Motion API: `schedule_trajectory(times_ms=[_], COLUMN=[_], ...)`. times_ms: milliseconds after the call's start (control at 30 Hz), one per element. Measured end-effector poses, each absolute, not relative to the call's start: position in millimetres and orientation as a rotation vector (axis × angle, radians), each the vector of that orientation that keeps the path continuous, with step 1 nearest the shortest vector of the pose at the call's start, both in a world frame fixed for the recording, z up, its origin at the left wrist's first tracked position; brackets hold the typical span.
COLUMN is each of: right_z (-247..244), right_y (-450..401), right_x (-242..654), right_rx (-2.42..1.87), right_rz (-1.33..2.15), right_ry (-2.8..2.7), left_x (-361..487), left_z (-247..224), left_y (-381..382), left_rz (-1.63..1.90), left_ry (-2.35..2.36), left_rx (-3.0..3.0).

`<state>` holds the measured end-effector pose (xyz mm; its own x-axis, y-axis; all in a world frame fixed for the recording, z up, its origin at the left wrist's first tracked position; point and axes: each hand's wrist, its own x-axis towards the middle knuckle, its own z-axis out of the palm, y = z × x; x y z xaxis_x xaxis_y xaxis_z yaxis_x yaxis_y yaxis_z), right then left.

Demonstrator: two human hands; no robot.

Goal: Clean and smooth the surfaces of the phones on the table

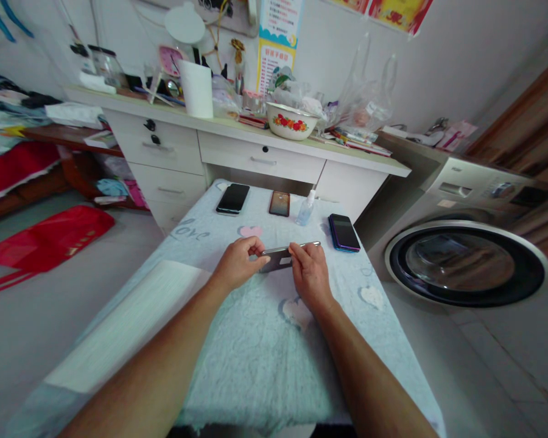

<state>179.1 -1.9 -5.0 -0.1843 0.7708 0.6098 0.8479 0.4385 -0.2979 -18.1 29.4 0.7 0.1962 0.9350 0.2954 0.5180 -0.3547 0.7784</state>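
Note:
Between my two hands is a grey smartphone (pixel 278 260), tilted up on its long side above the cloth-covered table (pixel 265 365). My left hand (pixel 238 263) pinches its left end with thumb and forefinger. At the other end, my right hand (pixel 311 274) grips it, fingers over the upper edge. Beyond the hands lie a black smartphone (pixel 233 199), a brown phone case or phone back (pixel 280 204), and a phone with a purple-blue edge (pixel 344 232). Near the brown one stands a small clear spray bottle (pixel 305 208).
A folded pale cloth (pixel 132 325) lies along the table's left side. Behind stands a white drawer desk (pixel 256 152) bearing a floral enamel bowl (pixel 292 121) and a paper roll (pixel 196 90). A washing machine (pixel 466 243) is at right; a red bag (pixel 50 240) lies on the floor.

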Motion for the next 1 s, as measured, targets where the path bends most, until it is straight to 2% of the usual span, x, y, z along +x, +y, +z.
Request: schedule_trajectory(times_ms=[300, 567, 1000], right_z=[-1, 9, -10], right_y=[-9, -7, 5], right_x=[174, 205, 221], right_rx=[-1.215, -1.338, -1.493], right_rz=[-0.083, -0.175, 0.256], right_ry=[-2.051, -1.670, -1.336], left_x=[-17, -16, -17], left_z=[2, 5, 11], left_y=[28, 25, 20], left_rz=[1.018, 0.987, 0.831], left_ry=[1.326, 1.299, 1.156], left_rx=[1.995, 2.037, 2.087])
